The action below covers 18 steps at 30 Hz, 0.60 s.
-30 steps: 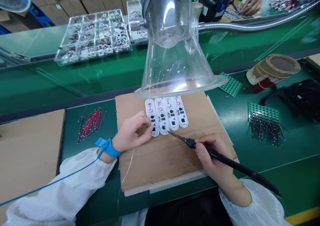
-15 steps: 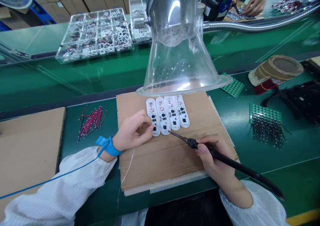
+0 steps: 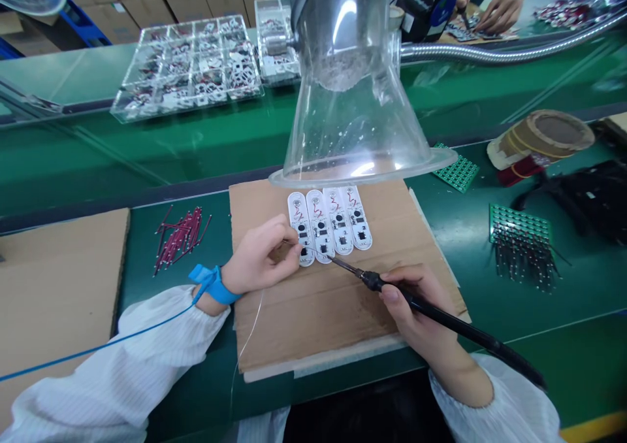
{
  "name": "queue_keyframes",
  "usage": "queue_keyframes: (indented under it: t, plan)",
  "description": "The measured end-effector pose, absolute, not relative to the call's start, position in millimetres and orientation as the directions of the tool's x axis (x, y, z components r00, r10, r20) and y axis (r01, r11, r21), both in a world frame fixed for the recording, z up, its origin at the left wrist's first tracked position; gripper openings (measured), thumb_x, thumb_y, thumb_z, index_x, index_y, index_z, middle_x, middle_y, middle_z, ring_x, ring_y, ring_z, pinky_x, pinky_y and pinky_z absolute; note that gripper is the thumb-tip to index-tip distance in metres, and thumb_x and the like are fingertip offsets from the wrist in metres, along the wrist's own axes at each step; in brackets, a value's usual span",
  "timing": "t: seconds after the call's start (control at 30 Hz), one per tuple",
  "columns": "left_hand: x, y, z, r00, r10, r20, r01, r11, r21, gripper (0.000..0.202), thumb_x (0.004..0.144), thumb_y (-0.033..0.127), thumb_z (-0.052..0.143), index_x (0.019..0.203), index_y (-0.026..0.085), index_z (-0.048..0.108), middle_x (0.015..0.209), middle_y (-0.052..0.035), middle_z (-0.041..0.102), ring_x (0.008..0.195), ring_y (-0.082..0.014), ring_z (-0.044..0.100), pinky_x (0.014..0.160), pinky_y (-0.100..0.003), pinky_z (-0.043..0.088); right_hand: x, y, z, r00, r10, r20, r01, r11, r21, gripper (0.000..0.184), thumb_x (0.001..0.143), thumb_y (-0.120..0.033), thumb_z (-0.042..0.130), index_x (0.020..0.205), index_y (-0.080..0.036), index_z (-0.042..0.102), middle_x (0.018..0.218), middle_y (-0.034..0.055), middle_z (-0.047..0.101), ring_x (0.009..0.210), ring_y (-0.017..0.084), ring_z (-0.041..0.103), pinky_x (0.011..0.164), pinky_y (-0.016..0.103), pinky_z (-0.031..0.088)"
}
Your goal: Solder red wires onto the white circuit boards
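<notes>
– So, nearest the camera, what did the hands have?

– The right hand point(image 3: 416, 306) had its grip closed around the black handle of a soldering iron point(image 3: 460, 328), held like a pen. The metal tip reached up and left to the lower end of the second of four white boards point(image 3: 329, 224).

– And the other?

– The left hand point(image 3: 259, 257) had its grip pinched shut on a thin solder wire point(image 3: 251, 330). The end of the wire met the iron's tip at that same board, and the rest trailed down over the near edge of the cardboard sheet point(image 3: 333, 319). A blue wrist strap point(image 3: 210, 285) sat on that wrist, with its cord running off to the left.

– Where did the boards lie?

– Side by side, touching, on the far half of the cardboard, which lay on the green surface point(image 3: 147, 260). A clear funnel hood point(image 3: 353, 103) hung just above them on a flexible metal hose point(image 3: 490, 52).

– What was around them?

– A heap of red wire pieces point(image 3: 179, 237) lay to the left. To the right lay a green panel with pins point(image 3: 519, 224), and tape rolls point(image 3: 539, 132) beyond it.

– Farther back?

– Clear compartment trays point(image 3: 189, 64) of small parts stood there, and another person's hand point(image 3: 502, 5) rested over parts at the top right.
</notes>
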State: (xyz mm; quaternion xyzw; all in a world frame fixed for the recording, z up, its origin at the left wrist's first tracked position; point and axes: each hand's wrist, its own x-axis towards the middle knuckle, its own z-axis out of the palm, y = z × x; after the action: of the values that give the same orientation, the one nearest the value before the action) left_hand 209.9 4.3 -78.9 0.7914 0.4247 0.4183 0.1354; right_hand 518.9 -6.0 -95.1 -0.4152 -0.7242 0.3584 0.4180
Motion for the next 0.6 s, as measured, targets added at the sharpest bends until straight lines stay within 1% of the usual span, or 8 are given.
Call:
queue_keyframes:
  t: [0.1, 0.3, 0.4, 0.5, 0.6]
  plan:
    - [209.5, 4.3, -79.1, 0.285, 0.784, 0.552, 0.554, -0.604, 0.572, 0.014, 0.095, 0.01, 0.062, 0.095, 0.022, 0.056, 0.074, 0.0069, 0.044, 0.058, -0.0089, 0.039, 0.053, -0.021, 0.031, 519.5, -6.2, -95.3, -0.307, 0.901, 0.306, 0.273, 0.391, -0.879, 0.011, 0.105, -0.037, 0.074, 0.111, -0.029, 0.068, 0.094, 0.0001, 0.072, 0.073, 0.014, 0.072, 0.066, 0.023, 0.06]
    - [210.9, 4.3, -78.4, 0.298, 0.789, 0.537, 0.574, -0.598, 0.559, 0.014, 0.096, 0.01, 0.061, 0.093, 0.022, 0.054, 0.072, 0.0067, 0.046, 0.057, -0.0097, 0.039, 0.053, -0.023, 0.032, 517.8, -4.6, -90.3, -0.351, 0.877, 0.327, 0.35, 0.447, -0.823, 0.016, 0.103, -0.043, 0.076, 0.106, -0.028, 0.07, 0.09, 0.0009, 0.075, 0.075, 0.018, 0.076, 0.064, 0.026, 0.061]
    - [211.1, 4.3, -78.2, 0.305, 0.786, 0.538, 0.566, -0.604, 0.562, 0.013, 0.095, 0.01, 0.06, 0.093, 0.022, 0.055, 0.073, 0.0063, 0.047, 0.056, -0.0096, 0.039, 0.052, -0.023, 0.031, 518.5, -4.7, -91.5, -0.342, 0.885, 0.315, 0.331, 0.427, -0.842, 0.018, 0.103, -0.044, 0.076, 0.106, -0.027, 0.07, 0.091, 0.002, 0.076, 0.074, 0.019, 0.076, 0.064, 0.027, 0.062]
    - [210.7, 4.3, -78.2, 0.293, 0.784, 0.547, 0.553, -0.606, 0.572, 0.014, 0.095, 0.009, 0.061, 0.093, 0.022, 0.055, 0.073, 0.0064, 0.046, 0.056, -0.0093, 0.039, 0.052, -0.022, 0.031, 520.1, -5.2, -94.3, -0.32, 0.898, 0.301, 0.3, 0.397, -0.867, 0.02, 0.104, -0.045, 0.075, 0.108, -0.026, 0.07, 0.091, 0.0027, 0.075, 0.07, 0.018, 0.075, 0.063, 0.028, 0.062]
    - [210.4, 4.2, -78.3, 0.296, 0.781, 0.55, 0.548, -0.61, 0.572, 0.015, 0.095, 0.008, 0.061, 0.093, 0.022, 0.054, 0.074, 0.0068, 0.045, 0.057, -0.0087, 0.039, 0.052, -0.022, 0.03, 519.4, -4.4, -93.6, -0.337, 0.887, 0.316, 0.318, 0.423, -0.848, 0.023, 0.103, -0.049, 0.075, 0.108, -0.027, 0.07, 0.09, 0.0025, 0.077, 0.071, 0.018, 0.076, 0.063, 0.027, 0.062]
